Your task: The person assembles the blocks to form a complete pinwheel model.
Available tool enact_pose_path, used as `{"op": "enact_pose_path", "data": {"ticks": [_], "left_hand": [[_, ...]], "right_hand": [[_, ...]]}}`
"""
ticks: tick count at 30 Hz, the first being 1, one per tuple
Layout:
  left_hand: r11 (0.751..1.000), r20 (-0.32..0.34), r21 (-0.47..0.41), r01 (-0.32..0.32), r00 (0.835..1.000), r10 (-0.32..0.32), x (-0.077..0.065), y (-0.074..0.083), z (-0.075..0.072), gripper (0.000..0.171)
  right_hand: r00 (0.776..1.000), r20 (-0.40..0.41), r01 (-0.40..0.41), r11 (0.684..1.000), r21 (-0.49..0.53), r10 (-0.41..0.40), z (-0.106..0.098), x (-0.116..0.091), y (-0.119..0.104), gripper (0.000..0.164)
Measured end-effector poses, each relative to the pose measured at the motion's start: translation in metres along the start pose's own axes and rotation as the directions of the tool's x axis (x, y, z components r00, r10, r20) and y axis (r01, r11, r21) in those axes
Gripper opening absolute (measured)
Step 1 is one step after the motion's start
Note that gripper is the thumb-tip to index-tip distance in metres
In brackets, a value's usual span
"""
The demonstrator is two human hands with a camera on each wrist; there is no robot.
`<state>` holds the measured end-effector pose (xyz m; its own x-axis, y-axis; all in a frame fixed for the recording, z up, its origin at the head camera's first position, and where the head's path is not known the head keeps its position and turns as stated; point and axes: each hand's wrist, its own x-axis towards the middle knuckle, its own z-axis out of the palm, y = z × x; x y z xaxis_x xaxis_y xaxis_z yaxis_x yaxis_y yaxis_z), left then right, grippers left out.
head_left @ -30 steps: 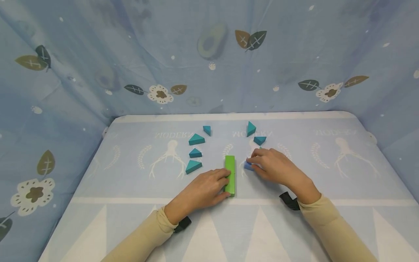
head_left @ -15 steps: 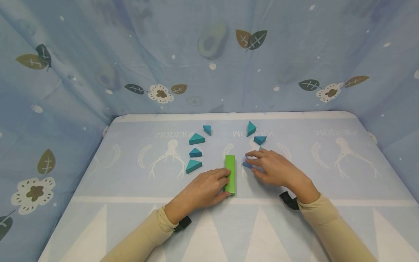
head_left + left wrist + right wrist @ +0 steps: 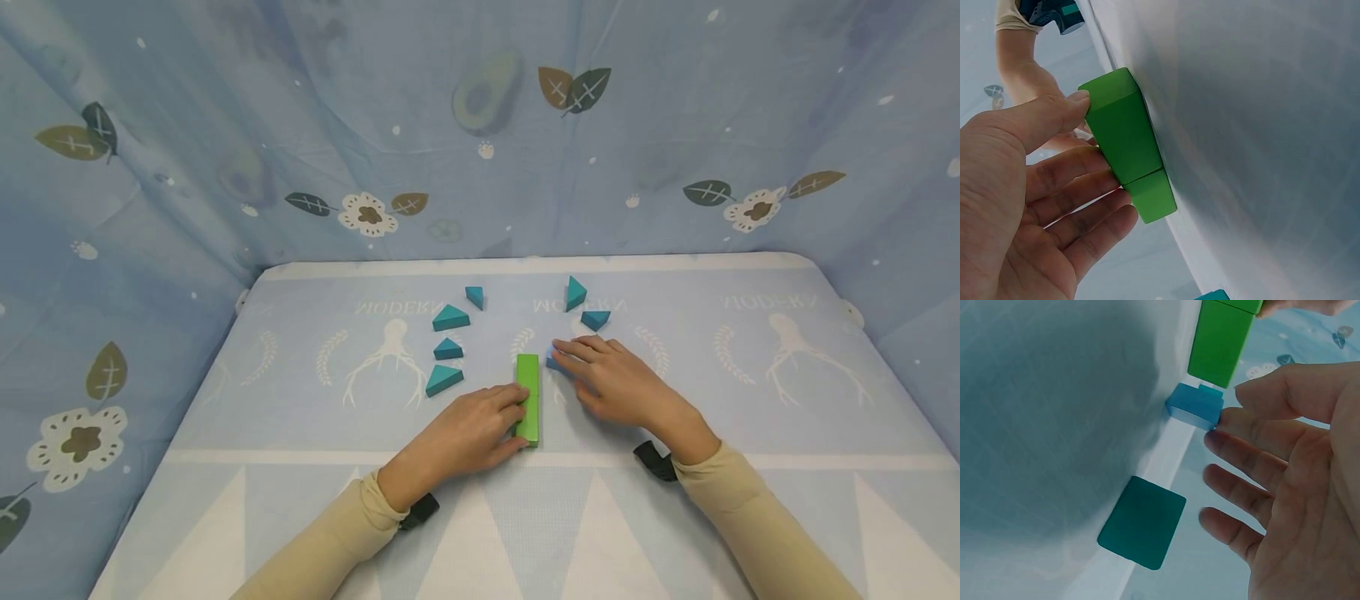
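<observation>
My left hand (image 3: 472,429) holds a bar of two green blocks (image 3: 528,417) set end to end. In the left wrist view its thumb lies on one end of the green bar (image 3: 1125,134) and the other fingertips are along its side. My right hand (image 3: 618,379) is just right of the bar, fingers extended over a small blue block (image 3: 551,363) that it partly hides. In the right wrist view the index fingertip is right at the blue block (image 3: 1194,406), while the thumb stands apart from it. The block lies close to the green bar's side.
Several teal triangular blocks (image 3: 444,380) form a loose column left of the bar. Two more, a taller triangle (image 3: 575,293) and a smaller wedge (image 3: 596,320), lie beyond my right hand. A patterned curtain (image 3: 480,167) rises behind the table's far edge.
My right hand has moved left and slightly away from me, and the blue block has shifted with it toward the green bar. My left hand has stayed in place.
</observation>
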<state>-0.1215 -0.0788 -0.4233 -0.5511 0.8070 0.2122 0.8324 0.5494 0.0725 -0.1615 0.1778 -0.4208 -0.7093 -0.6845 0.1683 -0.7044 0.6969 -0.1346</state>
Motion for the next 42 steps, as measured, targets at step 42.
{"op": "enact_pose_path", "data": {"ticks": [42], "left_hand": [[0.998,0.011,-0.065,0.023,1.0,-0.022,0.002,-0.005,0.0,0.032]], "right_hand": [[0.995,0.095,-0.042,0.997,0.06,0.036,0.0,0.027,-0.001,0.046]]}}
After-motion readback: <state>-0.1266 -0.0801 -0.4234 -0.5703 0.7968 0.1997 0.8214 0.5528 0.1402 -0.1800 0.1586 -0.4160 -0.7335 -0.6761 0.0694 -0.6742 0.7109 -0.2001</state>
